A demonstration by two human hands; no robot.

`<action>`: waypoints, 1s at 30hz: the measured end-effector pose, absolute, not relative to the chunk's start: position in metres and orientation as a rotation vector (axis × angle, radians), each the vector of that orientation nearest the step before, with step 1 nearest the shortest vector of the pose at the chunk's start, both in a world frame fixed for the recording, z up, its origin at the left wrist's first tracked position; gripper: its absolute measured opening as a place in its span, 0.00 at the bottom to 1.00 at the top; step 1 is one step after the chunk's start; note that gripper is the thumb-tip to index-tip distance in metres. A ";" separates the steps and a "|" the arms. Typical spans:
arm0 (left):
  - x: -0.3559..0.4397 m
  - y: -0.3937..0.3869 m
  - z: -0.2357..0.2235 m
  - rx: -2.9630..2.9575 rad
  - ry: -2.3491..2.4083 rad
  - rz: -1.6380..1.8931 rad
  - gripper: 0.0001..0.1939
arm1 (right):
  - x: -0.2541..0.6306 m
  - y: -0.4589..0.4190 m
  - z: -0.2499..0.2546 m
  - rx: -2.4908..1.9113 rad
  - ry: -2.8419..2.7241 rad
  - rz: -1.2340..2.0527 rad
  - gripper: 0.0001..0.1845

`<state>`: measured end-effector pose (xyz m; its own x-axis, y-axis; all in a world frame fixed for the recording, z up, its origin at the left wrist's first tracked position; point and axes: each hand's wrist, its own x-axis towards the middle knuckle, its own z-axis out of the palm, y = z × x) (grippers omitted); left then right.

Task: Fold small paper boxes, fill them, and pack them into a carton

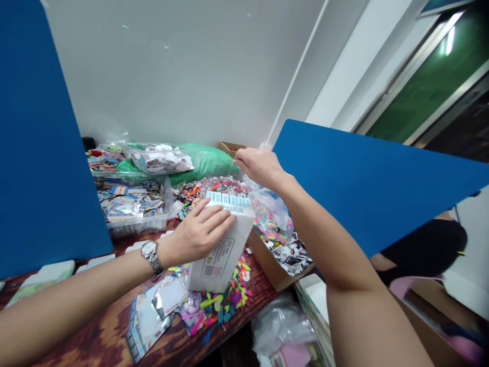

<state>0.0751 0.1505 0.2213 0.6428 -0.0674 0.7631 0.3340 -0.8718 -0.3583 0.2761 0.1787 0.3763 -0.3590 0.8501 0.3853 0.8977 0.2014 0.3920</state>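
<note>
The left hand (194, 234) lay open, its fingers (217, 216) flat on the white box (216, 260); the right hand (260, 165), curled beyond the box, gripped nothing I could tell. Colored pieces (229, 300) lay loose beside the box.

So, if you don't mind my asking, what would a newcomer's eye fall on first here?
Two big blue panels stand out first, one at the left and one at the right. Between them, the left hand lies on a white box while the right hand reaches above it. Bright cut-out shapes spill across the wooden table below.
</note>
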 end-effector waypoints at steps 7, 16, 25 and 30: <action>0.084 0.165 0.224 -2.503 -0.227 -1.322 0.16 | 0.270 0.122 0.339 -1.357 -2.423 -1.104 0.22; 0.089 0.162 0.217 -2.501 -0.514 -1.491 0.10 | 0.277 0.110 0.305 -0.943 -2.559 -1.107 0.19; 0.091 0.167 0.206 -2.462 -0.666 -1.765 0.17 | 0.263 0.098 0.274 -0.613 -2.515 -1.348 0.13; 0.070 0.166 0.221 -2.616 -0.377 -1.564 0.30 | 0.270 0.103 0.262 -0.595 -2.490 -1.441 0.11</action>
